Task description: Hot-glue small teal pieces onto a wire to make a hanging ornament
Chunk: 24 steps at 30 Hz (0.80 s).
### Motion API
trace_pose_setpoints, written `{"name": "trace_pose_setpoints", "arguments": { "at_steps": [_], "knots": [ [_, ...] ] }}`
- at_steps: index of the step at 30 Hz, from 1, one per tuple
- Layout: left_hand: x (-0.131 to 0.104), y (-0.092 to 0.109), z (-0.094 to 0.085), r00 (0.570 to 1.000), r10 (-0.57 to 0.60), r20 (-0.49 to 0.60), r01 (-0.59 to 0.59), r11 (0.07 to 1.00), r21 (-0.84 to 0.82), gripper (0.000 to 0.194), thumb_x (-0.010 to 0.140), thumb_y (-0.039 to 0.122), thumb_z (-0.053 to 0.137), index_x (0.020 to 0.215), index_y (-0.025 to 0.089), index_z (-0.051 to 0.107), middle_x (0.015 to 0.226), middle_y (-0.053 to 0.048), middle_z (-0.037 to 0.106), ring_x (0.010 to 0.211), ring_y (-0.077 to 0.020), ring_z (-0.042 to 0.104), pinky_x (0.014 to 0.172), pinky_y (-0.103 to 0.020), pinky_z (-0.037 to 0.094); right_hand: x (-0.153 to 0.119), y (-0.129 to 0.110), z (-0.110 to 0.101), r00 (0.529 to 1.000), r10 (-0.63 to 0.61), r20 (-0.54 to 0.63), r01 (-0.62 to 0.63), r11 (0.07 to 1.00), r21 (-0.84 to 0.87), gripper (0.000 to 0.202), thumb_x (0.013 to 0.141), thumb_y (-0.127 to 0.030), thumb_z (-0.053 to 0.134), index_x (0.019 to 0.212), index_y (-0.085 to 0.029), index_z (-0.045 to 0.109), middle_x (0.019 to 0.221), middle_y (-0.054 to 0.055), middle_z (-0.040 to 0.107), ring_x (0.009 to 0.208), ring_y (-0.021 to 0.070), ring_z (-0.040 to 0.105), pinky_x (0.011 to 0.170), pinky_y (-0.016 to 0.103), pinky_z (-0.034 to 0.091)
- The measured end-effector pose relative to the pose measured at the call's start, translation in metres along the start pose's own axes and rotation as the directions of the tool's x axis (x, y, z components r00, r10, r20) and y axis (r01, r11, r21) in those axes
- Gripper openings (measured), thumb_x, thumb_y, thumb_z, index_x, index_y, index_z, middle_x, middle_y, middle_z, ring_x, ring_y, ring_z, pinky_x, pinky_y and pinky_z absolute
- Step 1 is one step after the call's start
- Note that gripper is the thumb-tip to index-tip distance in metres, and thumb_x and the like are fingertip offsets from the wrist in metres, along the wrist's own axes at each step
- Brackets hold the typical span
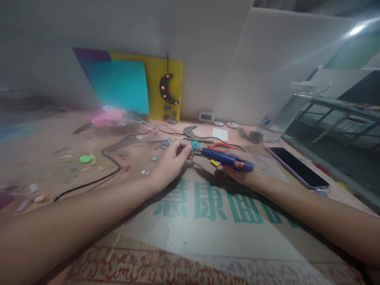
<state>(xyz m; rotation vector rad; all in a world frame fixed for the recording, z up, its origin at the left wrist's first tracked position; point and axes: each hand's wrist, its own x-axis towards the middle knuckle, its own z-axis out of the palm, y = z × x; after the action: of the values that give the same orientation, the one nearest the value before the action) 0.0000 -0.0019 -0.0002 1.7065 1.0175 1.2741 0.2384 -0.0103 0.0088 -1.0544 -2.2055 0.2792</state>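
Pinching small teal flower-shaped piece (195, 145) with left hand (172, 160); gripping slim blue plastic glue gun (225, 158) in right hand (241, 176), pointing its long axis leftward at piece.

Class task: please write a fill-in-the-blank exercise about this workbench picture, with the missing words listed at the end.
1. The right hand holds a tool whose body is coloured ____.
2. The person holds a small teal piece in the ____.
3. The dark ornament against the yellow board is shaped like a crescent ____.
4. The phone lies on the person's ____ side.

Missing words: blue; left hand; moon; right.
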Motion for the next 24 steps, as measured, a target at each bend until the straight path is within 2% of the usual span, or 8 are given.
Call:
{"name": "trace_pose_setpoints", "arguments": {
  "at_steps": [7,12,16,24],
  "knots": [
    [0.0002,-0.0009,-0.0004,1.0,-0.009,-0.003,0.009,1.0,-0.001,0.019,0.093,0.03,0.049,0.079,0.018,0.053,0.076,0.001,0.057,0.075,-0.0133,0.055,0.074,-0.026,0.044,0.0013,-0.0046,-0.0023,1.0,-0.012,-0.016,0.011,0.998,-0.055,0.022,0.079,-0.038,0.066,0.097,-0.025,0.069,0.08,0.003,0.07,0.066,0.0196,0.064,0.064,0.033,0.053],
    [0.0007,-0.0005,-0.0002,1.0,0.025,-0.004,-0.025,1.0,0.003,0.019,0.093,0.028,0.049,0.078,0.018,0.054,0.074,0.001,0.056,0.075,-0.0137,0.054,0.074,-0.027,0.043,0.0026,-0.0064,-0.0033,1.0,-0.022,0.003,0.022,0.999,-0.044,0.023,0.08,-0.038,0.065,0.099,-0.024,0.069,0.092,0.005,0.072,0.074,0.0213,0.068,0.069,0.034,0.054],
    [0.001,0.0003,0.0004,1.0,0.007,-0.007,-0.008,1.0,-0.011,0.019,0.092,0.027,0.05,0.076,0.018,0.053,0.073,0.001,0.056,0.073,-0.0138,0.054,0.073,-0.027,0.043,0.0027,-0.0048,-0.003,1.0,0.002,0.021,-0.001,0.999,-0.033,0.028,0.081,-0.038,0.065,0.105,-0.024,0.068,0.104,0.007,0.072,0.084,0.0242,0.07,0.072,0.037,0.055],
    [0.0005,-0.0021,-0.0002,1.0,0.01,-0.001,-0.01,1.0,-0.007,0.019,0.093,0.027,0.049,0.078,0.018,0.053,0.074,0.002,0.056,0.074,-0.0135,0.054,0.074,-0.027,0.042,0.0019,-0.004,-0.0017,1.0,-0.001,-0.015,0.0,0.999,-0.051,0.033,0.081,-0.036,0.065,0.112,-0.026,0.067,0.112,0.005,0.071,0.095,0.0246,0.07,0.085,0.038,0.055]
  ]
}}
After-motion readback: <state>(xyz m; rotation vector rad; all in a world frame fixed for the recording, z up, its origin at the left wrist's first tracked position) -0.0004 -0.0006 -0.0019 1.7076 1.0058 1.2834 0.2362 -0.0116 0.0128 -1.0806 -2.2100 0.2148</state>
